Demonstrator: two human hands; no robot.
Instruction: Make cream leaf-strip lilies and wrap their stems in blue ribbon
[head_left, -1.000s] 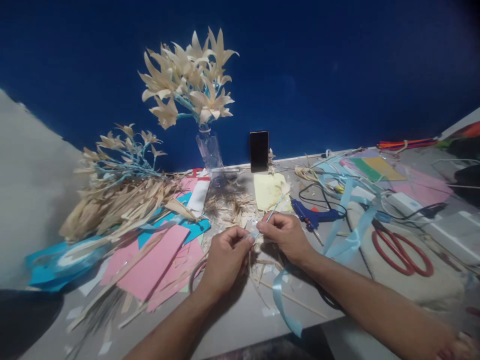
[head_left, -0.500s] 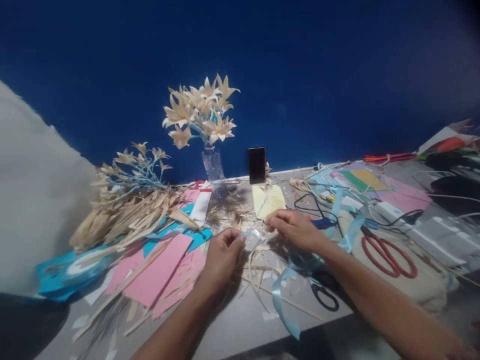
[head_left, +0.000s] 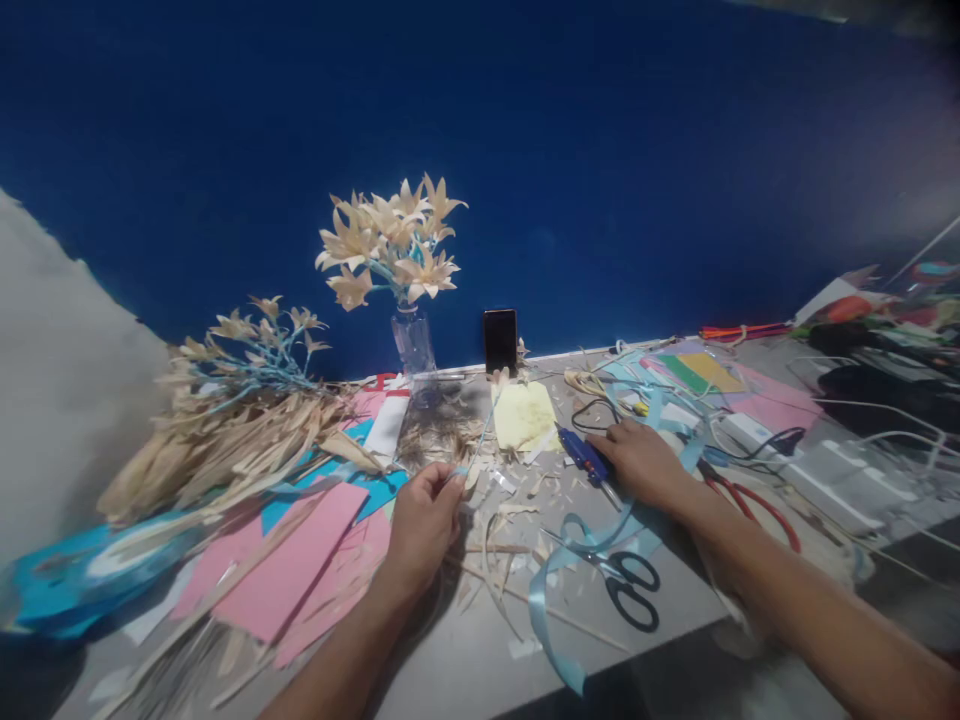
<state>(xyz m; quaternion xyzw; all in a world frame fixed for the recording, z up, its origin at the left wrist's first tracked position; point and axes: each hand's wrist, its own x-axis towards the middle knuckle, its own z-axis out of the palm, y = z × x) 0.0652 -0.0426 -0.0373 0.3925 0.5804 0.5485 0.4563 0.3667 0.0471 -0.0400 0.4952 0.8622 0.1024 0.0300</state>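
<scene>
My left hand (head_left: 429, 510) is closed, thumb and fingertips pinching a thin light-blue stem (head_left: 482, 432). The stem slants up and away, with a small pale dried-leaf flower (head_left: 499, 380) at its far end. My right hand (head_left: 645, 462) has its fingers curled at a blue hot glue gun (head_left: 583, 456), whose nozzle points to the upper left; the palm hides part of their contact. Between the hands lie a yellow paper (head_left: 525, 417) and scattered husk scraps. Black-handled scissors (head_left: 634, 590) rest below my right hand, beside a loose light-blue ribbon (head_left: 540, 610).
A clear bottle (head_left: 414, 350) holding pale flowers stands at the back, near an upright phone (head_left: 500, 342). Dried husks (head_left: 232, 440) and pink paper (head_left: 300, 560) cover the left. A white power strip (head_left: 802, 475) and red-handled scissors (head_left: 765, 505) lie right.
My right hand has moved right, away from my left hand, to the glue gun, which now sits further left. The blue stem now shows clearly in my left hand. The view has shifted slightly.
</scene>
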